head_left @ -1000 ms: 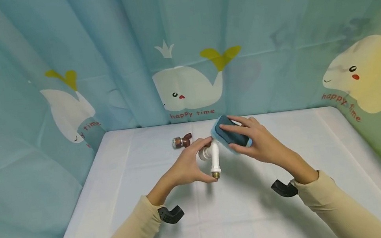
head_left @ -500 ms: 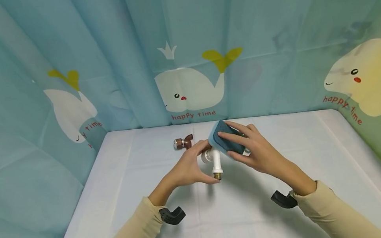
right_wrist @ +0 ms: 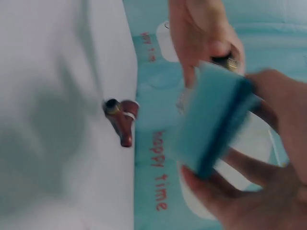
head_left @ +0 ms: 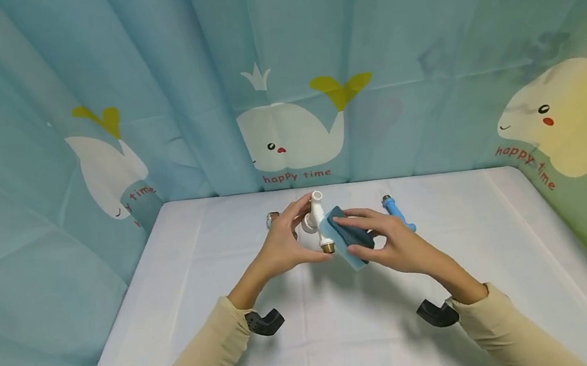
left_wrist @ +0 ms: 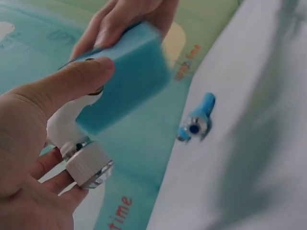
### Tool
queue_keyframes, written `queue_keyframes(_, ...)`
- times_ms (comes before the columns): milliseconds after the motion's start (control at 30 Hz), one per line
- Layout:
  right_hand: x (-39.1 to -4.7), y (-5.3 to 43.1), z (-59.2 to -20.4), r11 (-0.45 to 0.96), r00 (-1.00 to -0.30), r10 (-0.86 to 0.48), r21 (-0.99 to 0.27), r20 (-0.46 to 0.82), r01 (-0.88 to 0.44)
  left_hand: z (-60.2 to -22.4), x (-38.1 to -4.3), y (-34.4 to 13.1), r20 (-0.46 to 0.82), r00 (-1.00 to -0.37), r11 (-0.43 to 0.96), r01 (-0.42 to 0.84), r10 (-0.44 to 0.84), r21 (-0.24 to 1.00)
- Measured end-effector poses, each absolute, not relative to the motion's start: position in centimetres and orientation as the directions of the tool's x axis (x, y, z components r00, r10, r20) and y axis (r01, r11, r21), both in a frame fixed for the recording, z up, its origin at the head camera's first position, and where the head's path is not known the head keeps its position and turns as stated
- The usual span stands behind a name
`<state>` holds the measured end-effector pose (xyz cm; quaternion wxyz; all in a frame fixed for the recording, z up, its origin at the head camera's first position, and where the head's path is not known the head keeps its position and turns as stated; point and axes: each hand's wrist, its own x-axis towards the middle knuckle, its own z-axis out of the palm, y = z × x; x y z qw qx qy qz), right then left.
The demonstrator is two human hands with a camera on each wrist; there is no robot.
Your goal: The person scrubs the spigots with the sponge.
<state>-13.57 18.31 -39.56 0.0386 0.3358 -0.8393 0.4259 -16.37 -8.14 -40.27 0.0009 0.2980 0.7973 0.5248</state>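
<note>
My left hand (head_left: pixel 282 248) grips a white faucet (head_left: pixel 317 210) by its two ends, thumb at the brass threaded inlet and fingers near the spout. In the left wrist view the faucet's silvery-white knob (left_wrist: pixel 90 165) sticks out below the thumb. With fingers and thumb my right hand (head_left: pixel 397 243) pinches a blue sponge (head_left: pixel 354 236) that has a darker scouring layer. The sponge's lighter face lies against the right side of the faucet body. In the right wrist view the sponge (right_wrist: pixel 206 120) is blurred and hides most of the faucet.
A blue faucet (head_left: pixel 399 214) lies on the white table (head_left: pixel 453 322) behind my right hand. To the left, a brown faucet (right_wrist: pixel 122 122) lies there too, mostly hidden by my left hand in the head view. A whale-print curtain (head_left: pixel 159 71) borders the table.
The white faucet has risen and tipped so its spout opening shows. My right hand has brought the sponge down from the top of the faucet along its right side, uncovering the blue faucet.
</note>
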Motion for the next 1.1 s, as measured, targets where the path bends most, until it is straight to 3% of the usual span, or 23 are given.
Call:
queue_keyframes(233,-13.9,17.8,-39.3,0.41,-0.755,-0.508,-0.655,0.415,-0.635,-40.3,-16.7,-8.2,0.323,-0.793,0.207,0.482,0.516,0.852)
queue_keyframes(333,-13.7,18.0,-39.4,0.392,-0.743,-0.551,-0.669,0.379,-0.632,-40.3,-16.7,-8.3,0.323,-0.803,0.184,0.463,0.501,0.867)
queue_keyframes(567,-14.2,18.0,-40.0,0.349,-0.791,-0.478,-0.743,0.383,-0.571,-40.2,-16.7,-8.4,0.307,-0.786,0.111,0.426,0.536,0.898)
queue_keyframes(667,-14.1,17.9,-40.2,0.316,-0.788,-0.508,-0.775,0.348,-0.547,-39.9,-16.9,-8.5,0.304,-0.801,0.085,0.4,0.516,0.912)
queue_keyframes(900,-14.5,17.3,-40.0,0.302,-0.819,-0.445,-0.8,0.362,-0.518,-39.7,-16.7,-8.7,0.272,-0.798,0.087,0.373,0.538,0.924)
queue_keyframes(1100,-14.5,17.2,-39.9,0.293,-0.8,-0.467,-0.788,0.377,-0.542,-39.9,-16.9,-8.9,0.293,-0.789,0.106,0.409,0.539,0.906)
